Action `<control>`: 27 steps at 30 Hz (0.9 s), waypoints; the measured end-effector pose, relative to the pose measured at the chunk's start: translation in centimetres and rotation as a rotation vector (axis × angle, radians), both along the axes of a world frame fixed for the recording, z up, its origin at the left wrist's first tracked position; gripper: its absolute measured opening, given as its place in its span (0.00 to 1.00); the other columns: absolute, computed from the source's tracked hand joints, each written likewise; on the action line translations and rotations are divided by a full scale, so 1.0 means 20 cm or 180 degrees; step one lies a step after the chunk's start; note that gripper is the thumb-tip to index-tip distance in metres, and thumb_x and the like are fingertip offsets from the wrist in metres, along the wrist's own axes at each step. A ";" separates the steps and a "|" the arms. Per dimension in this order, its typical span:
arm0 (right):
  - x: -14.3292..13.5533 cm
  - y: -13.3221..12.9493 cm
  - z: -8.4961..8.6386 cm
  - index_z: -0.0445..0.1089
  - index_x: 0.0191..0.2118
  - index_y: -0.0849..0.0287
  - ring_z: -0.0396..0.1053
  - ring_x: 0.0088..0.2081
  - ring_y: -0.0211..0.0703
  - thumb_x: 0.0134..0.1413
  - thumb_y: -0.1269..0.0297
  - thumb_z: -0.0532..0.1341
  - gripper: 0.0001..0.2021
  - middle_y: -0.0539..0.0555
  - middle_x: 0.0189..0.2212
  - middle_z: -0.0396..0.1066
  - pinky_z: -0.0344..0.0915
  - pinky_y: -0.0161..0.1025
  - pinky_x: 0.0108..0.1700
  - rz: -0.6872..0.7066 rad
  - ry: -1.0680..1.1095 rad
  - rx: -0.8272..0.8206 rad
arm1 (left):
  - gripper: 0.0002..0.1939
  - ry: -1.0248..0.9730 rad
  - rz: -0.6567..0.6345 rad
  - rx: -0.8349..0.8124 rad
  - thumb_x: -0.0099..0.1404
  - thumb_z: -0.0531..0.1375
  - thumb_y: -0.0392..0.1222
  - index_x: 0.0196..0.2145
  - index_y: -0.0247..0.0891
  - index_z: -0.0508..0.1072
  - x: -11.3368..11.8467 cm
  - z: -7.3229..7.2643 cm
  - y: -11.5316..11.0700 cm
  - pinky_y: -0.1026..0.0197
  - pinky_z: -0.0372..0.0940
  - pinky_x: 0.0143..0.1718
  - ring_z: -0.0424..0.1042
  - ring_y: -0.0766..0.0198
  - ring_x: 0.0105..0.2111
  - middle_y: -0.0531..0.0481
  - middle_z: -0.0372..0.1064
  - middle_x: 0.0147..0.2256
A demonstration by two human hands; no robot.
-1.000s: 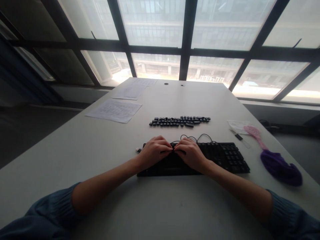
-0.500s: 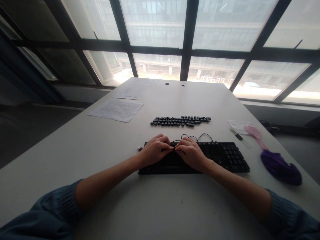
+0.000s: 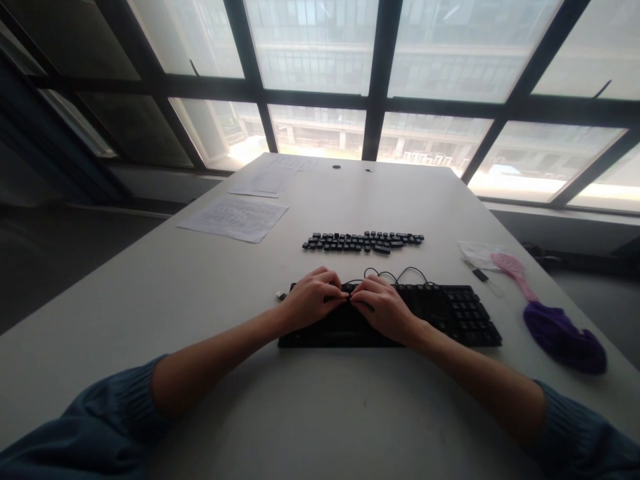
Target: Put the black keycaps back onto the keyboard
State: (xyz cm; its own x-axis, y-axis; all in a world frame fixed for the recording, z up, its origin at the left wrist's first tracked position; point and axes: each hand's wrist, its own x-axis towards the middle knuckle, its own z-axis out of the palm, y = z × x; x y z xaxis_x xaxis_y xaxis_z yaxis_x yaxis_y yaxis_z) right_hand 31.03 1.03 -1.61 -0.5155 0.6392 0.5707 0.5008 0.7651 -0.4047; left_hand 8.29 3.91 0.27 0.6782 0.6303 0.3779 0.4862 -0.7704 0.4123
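A black keyboard point(image 3: 330, 338) lies before me on the white table, most of its main area bare of keycaps while the number pad keys point(image 3: 470, 310) are in place. My left hand point(image 3: 315, 295) and my right hand point(image 3: 383, 303) meet over its upper middle, fingers pinched together. Between the fingertips is a small black piece that looks like a keycap point(image 3: 349, 294), mostly hidden by the fingers. Behind the keyboard, loose black keycaps point(image 3: 350, 243) lie in uneven rows. The keyboard's thin cable point(image 3: 413, 269) loops at its back edge, and its USB plug point(image 3: 281, 295) sticks out at the left.
Printed papers point(image 3: 235, 217) lie at the left of the white table point(image 3: 330, 413). On the right are a wire keycap puller with a dark handle point(image 3: 480, 274), a clear plastic bag point(image 3: 473, 252), and a pink brush point(image 3: 513, 267) beside purple cloth point(image 3: 565, 337). Windows stand beyond the far edge.
The whole view has shifted slightly. Both hands keep their pinch at the same spot on the keyboard, and the things on the table lie as before.
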 end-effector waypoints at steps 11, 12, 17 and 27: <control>0.00 0.01 -0.01 0.76 0.33 0.56 0.70 0.39 0.47 0.61 0.73 0.65 0.06 0.55 0.34 0.76 0.68 0.46 0.45 -0.0245 0.0357 -0.0295 | 0.07 -0.0190 -0.0006 -0.0118 0.68 0.64 0.41 0.34 0.42 0.83 0.00 -0.01 0.01 0.57 0.67 0.44 0.69 0.59 0.40 0.48 0.75 0.35; 0.00 0.01 -0.01 0.77 0.33 0.56 0.70 0.39 0.47 0.61 0.72 0.64 0.06 0.55 0.34 0.76 0.68 0.46 0.45 -0.0240 0.0307 -0.0276 | 0.06 -0.0199 0.0001 -0.0119 0.68 0.64 0.41 0.34 0.42 0.83 0.00 -0.01 0.01 0.57 0.67 0.44 0.69 0.59 0.40 0.47 0.75 0.35; 0.01 0.01 0.00 0.76 0.34 0.57 0.69 0.40 0.47 0.64 0.72 0.62 0.08 0.56 0.35 0.76 0.68 0.45 0.45 -0.0105 0.0016 -0.0100 | 0.06 -0.0181 0.0023 -0.0072 0.67 0.64 0.41 0.33 0.41 0.83 0.01 -0.01 0.00 0.58 0.67 0.43 0.69 0.59 0.40 0.48 0.75 0.35; 0.01 0.00 0.03 0.75 0.32 0.56 0.67 0.43 0.49 0.63 0.70 0.62 0.08 0.55 0.37 0.75 0.65 0.48 0.47 -0.0197 -0.0452 0.0026 | 0.06 -0.0170 0.0028 -0.0001 0.67 0.65 0.41 0.32 0.42 0.82 0.01 -0.01 0.00 0.58 0.67 0.42 0.70 0.60 0.39 0.48 0.75 0.34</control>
